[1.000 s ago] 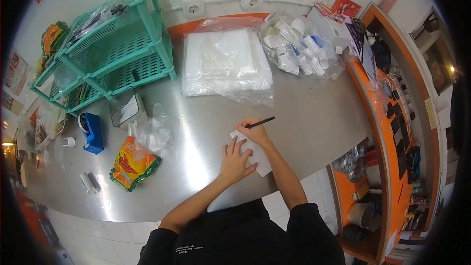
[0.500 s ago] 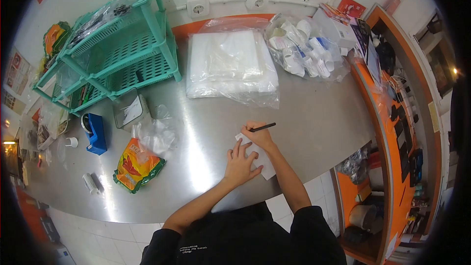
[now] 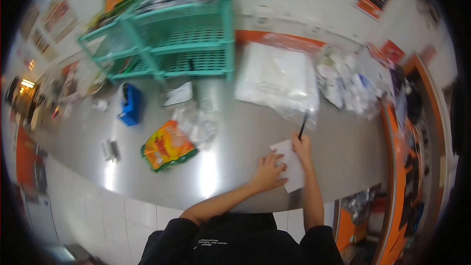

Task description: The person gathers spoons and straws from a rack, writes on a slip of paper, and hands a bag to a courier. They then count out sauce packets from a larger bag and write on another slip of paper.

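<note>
A slip of white paper (image 3: 294,175) lies on the steel table near its front edge. My left hand (image 3: 269,172) rests flat on the paper's left side, fingers spread. At the upper right edge of the paper, my right hand (image 3: 301,146) is closed around a black pen (image 3: 303,125). The pen's back end points away from me; its tip is hidden by the fingers. Motion blur softens the view.
A clear bag of white sheets or bags (image 3: 277,76) lies behind my hands, beside a bag of white cups (image 3: 346,81). Left of them stand a teal plastic rack (image 3: 194,37), a blue tape dispenser (image 3: 130,106), and a yellow-orange packet (image 3: 168,146). Orange shelving (image 3: 392,132) borders the right.
The whole scene has shifted right and turned in view as my head moved. My right hand's pen has swung from pointing right to pointing away. My left hand stays on the paper.
</note>
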The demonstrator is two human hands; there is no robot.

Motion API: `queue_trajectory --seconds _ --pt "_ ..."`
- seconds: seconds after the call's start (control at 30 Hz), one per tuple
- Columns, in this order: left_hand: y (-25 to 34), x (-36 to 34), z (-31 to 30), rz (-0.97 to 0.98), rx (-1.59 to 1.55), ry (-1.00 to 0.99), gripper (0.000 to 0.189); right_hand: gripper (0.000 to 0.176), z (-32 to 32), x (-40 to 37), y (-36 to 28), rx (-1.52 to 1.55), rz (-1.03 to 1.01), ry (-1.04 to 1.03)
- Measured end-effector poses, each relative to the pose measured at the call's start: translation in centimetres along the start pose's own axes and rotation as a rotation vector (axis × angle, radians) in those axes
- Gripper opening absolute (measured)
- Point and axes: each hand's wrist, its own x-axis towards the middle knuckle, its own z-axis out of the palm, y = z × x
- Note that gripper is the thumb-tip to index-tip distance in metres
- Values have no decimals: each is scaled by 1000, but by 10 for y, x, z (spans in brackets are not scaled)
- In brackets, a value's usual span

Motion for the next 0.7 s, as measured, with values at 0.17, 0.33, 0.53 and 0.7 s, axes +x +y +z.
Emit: queue_trajectory --seconds 0.17,0.33,0.53,0.7 --pt "0 -6 -20 45 23 -47 35 34 -9 -12 -10 -778 -238 -206" --pt "-32 -63 -126 -46 -159 430 25 28 -4 -26 -19 -779 -606 205" --pt "-137 -199 -202 -972 -400 1054 21 27 39 -72 -69 -316 -201 -232" --pt "-144 -206 -161 -906 -920 775 33 30 130 -90 -70 -96 -328 -653"
